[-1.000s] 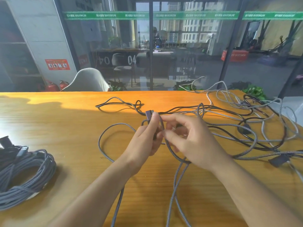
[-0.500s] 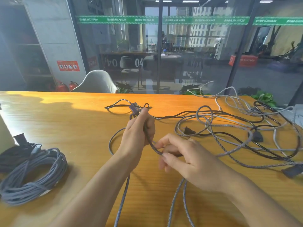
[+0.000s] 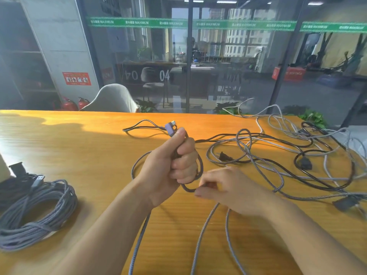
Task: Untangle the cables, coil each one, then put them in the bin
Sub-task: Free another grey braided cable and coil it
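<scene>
My left hand (image 3: 172, 165) is held up over the middle of the table and grips a grey braided cable (image 3: 200, 233) in its fist. The cable's purple plug (image 3: 170, 128) sticks out above my thumb. A short loop of it curves from under my left fist to my right hand (image 3: 228, 187), which is blurred and pinches the cable just below and to the right. Two strands run from there toward me. A tangle of black and grey cables (image 3: 288, 155) spreads over the right side of the table.
A coiled grey cable (image 3: 37, 213) lies at the left edge of the wooden table (image 3: 79, 147), beside a dark bundle (image 3: 12, 185). A black plug (image 3: 346, 203) lies at the far right. Behind the table are a glass wall and a white chair (image 3: 113, 100).
My left hand rose and moved away from me with the plug end. My right hand dropped lower and nearer, sliding along the cable, so a loop formed between the hands.
</scene>
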Demonstrator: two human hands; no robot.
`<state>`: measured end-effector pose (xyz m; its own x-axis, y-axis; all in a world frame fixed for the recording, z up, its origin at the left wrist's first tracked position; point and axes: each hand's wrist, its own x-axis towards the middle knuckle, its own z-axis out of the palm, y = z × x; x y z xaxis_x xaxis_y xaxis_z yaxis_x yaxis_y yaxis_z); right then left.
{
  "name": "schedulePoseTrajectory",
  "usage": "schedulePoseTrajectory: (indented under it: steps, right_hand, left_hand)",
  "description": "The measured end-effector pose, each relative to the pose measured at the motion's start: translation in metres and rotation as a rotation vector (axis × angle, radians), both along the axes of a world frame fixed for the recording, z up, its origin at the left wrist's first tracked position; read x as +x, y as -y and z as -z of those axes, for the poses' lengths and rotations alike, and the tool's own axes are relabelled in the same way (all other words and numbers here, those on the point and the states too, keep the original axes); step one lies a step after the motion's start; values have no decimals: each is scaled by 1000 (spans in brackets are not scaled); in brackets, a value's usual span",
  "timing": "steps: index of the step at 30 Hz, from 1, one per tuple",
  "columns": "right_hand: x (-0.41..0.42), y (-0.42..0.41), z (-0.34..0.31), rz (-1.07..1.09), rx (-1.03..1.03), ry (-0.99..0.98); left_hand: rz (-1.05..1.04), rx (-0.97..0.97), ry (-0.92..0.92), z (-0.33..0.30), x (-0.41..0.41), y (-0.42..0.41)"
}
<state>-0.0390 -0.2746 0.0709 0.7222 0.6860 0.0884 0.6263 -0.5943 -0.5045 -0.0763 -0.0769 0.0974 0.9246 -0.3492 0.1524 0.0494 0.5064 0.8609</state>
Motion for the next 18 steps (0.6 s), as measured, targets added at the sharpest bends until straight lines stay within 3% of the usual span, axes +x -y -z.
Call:
schedulePoseTrajectory:
  steps: [2, 4, 9, 13, 15, 18]
  right_hand:
    - [14, 17, -3, 83, -70, 50]
    - [23, 35, -9, 104, -123, -65]
    - [34, 61, -16, -74, 233, -466]
    - [39, 67, -12, -16, 312, -695]
    - [40, 60, -9, 170, 246, -554]
    - [31, 39, -15, 522, -100, 61]
  left_hand:
    - [85, 12, -2, 0, 0, -3]
    - [121, -13, 3, -1, 1, -7]
    - [132, -32, 15, -6, -1, -13]
    - [180, -17, 27, -8, -1, -15]
    - [238, 30, 4, -5, -2, -7]
    - [296, 191, -4, 4, -5, 13]
